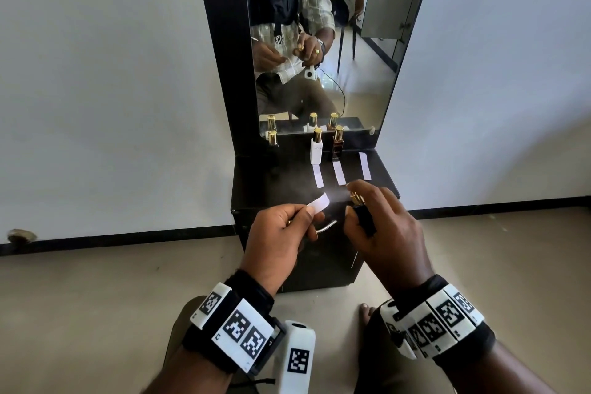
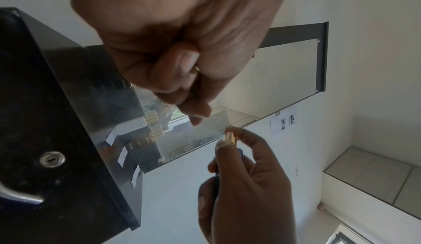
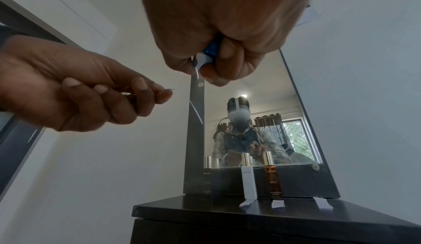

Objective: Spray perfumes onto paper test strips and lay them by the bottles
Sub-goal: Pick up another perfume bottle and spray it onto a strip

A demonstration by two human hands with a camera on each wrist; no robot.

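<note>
My left hand (image 1: 299, 217) pinches a white paper strip (image 1: 319, 203) between thumb and forefinger, with something small and gold tucked under its curled fingers. Facing it, my right hand (image 1: 379, 213) grips a dark blue bottle (image 1: 364, 217), forefinger on its gold sprayer (image 2: 231, 138). A faint mist hangs between nozzle and strip (image 2: 216, 123). Both are above the front of the black cabinet top (image 1: 271, 182). At its back stand a white bottle (image 1: 316, 150), a brown bottle (image 1: 337, 144) and a black bottle (image 1: 272, 145). Three strips (image 1: 339, 173) lie on the top.
A mirror (image 1: 358, 41) rises behind the bottles and repeats them. A metal handle (image 1: 324, 226) sticks out of the cabinet front below my hands. White walls flank the cabinet on a beige floor. A white tagged device (image 1: 297, 358) sits between my wrists.
</note>
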